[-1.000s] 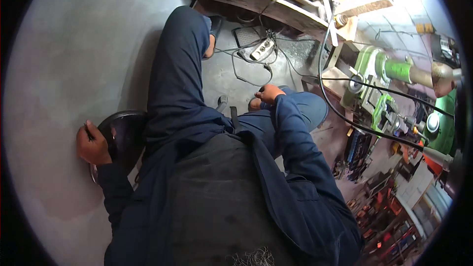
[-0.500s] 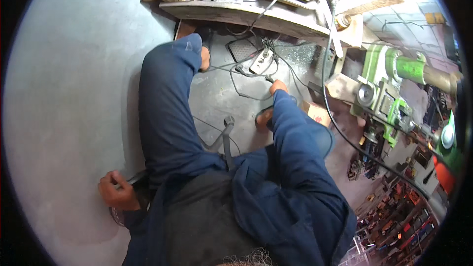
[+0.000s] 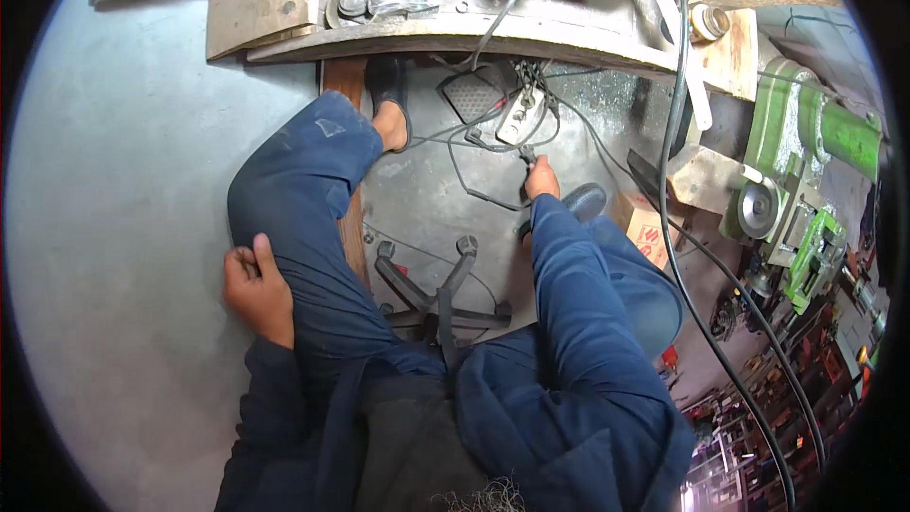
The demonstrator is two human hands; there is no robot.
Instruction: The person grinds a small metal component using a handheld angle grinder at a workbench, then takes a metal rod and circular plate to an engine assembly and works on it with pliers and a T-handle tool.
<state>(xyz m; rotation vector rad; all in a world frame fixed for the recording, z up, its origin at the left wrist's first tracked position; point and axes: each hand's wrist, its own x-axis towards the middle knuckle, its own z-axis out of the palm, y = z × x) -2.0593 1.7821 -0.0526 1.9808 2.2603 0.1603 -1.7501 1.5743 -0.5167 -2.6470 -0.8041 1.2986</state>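
Down between my knees, my right hand [image 3: 542, 178] is closed round a black plug [image 3: 527, 154]. The plug's tip points at a white power strip [image 3: 522, 116] on the floor, just short of its near end. Other dark cables [image 3: 457, 169] loop around the strip, and several bunch together at its far end. My left hand [image 3: 259, 291] is beside my left thigh, fingers curled in and thumb raised, with nothing seen in it.
A workbench edge [image 3: 474, 33] crosses above the strip. Base legs of a swivel chair [image 3: 427, 289] lie below me. At right are a cardboard box [image 3: 648, 230], a green machine [image 3: 791, 156] and a hanging black cable [image 3: 671, 218]. A metal mesh pedal plate [image 3: 469, 98] lies left of the strip.
My left hand has come forward and inward beside my thigh, its thumb now raised. My right hand stays near the strip, and the plug now shows more clearly. The view has shifted.
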